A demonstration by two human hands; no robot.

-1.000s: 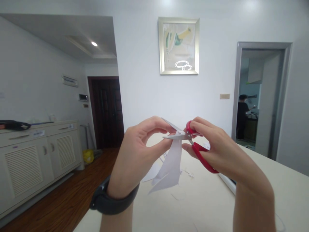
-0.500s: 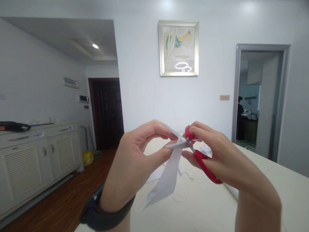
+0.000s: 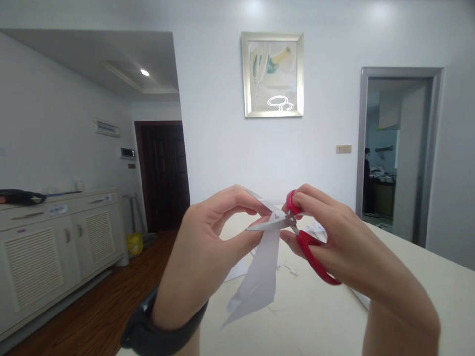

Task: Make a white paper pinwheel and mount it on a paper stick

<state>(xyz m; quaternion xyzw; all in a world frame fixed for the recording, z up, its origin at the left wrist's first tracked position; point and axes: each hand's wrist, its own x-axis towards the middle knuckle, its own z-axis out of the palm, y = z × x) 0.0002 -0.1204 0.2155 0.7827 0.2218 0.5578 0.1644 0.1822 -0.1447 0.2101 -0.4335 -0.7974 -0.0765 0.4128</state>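
Between the thumb and fingers of my left hand is a folded piece of white paper, its pointed lower end hanging down over the table. My right hand has its fingers in the red handles of a pair of scissors. The scissors' blades are spread and point left, with the top of the paper between them. One blade passes in front of my left thumb; the other blade's tip lies by my left index finger. A black band is round my left wrist.
Paper scraps and a crumpled white pile lie on the pale table. A flat white sheet is behind my left hand. A cabinet stands at left; a person is beyond the doorway at right.
The scissors' blades reach slightly further left over the paper, and the paper's hanging end has swung a little. Both hands keep their holds.
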